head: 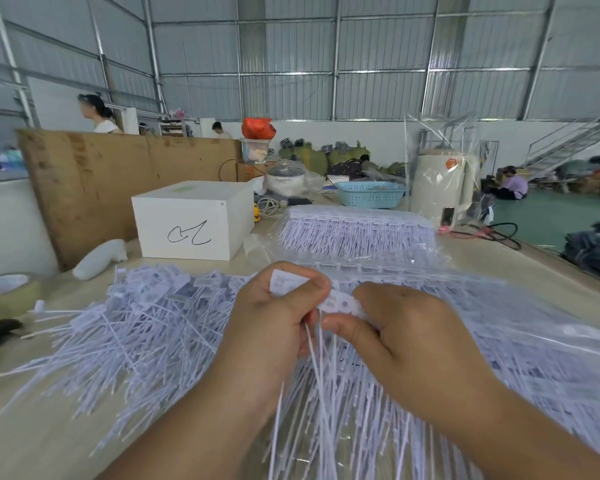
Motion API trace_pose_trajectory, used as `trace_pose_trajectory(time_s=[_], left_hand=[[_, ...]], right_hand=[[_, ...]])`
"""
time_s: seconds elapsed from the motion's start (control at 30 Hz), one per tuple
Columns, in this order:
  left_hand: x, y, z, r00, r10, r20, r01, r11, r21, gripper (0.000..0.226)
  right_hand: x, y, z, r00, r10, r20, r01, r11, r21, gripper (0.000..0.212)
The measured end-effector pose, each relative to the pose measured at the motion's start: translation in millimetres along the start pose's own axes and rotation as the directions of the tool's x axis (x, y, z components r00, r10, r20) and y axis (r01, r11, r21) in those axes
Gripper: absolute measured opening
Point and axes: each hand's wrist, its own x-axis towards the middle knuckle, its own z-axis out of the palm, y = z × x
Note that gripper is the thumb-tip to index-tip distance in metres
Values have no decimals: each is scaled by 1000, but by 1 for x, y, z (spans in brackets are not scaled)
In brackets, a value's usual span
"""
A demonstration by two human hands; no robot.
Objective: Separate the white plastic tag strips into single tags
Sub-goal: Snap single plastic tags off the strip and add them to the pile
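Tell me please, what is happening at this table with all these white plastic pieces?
A person is breaking white tag strips into single tags. The left hand and the right hand both pinch one tag strip between them, its thin tails hanging down. A loose pile of single tags lies to the left on the table. More strips in clear bags wait behind, beside a white box.

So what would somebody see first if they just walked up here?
Probably the two hands in the middle, left hand and right hand, pinching a white tag strip between them. Next, the big heap of loose single tags on the left, and the white box with a black scribble behind it.
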Motion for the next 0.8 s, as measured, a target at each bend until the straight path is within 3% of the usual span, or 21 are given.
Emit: trace_pose_trajectory(time_s=[0.07, 0.17, 0.3, 0.4, 0.5, 0.57, 0.67, 0.73, 0.8], left_hand=[[4, 0, -5, 1000, -7, -26, 8, 1000, 16, 31], [6, -2, -7, 998, -57, -39, 57, 998, 18, 32], [6, -1, -1, 974, -228, 0, 224, 956, -190, 19], [5, -3, 2, 947, -318, 39, 315, 902, -297, 9], [13, -5, -7, 934, -356, -35, 324, 883, -339, 18], [23, -2, -22, 932, -336, -138, 269, 893, -360, 22], [31, 1, -35, 962, -227, -150, 187, 952, -242, 14], [24, -2, -28, 988, -157, -7, 154, 979, -134, 9], [14, -6, -16, 984, -95, 149, 101, 995, -29, 14]], right_hand=[[0, 8, -1, 973, 97, 209, -117, 990, 82, 42], [-4, 16, 0, 950, 146, 275, -162, 986, 36, 37], [-6, 13, 0, 998, 59, -3, -59, 998, -38, 35], [-6, 8, 2, 988, -41, -146, 26, 994, -101, 33], [-7, 6, 4, 970, -99, -221, 78, 992, -102, 31], [-7, 6, -1, 968, -62, -242, 58, 998, -24, 30], [-8, 6, -10, 990, 67, -128, -50, 990, 133, 29], [-8, 7, -9, 994, 100, 49, -108, 973, 204, 29], [-10, 11, -3, 981, 66, 183, -101, 977, 187, 45]])
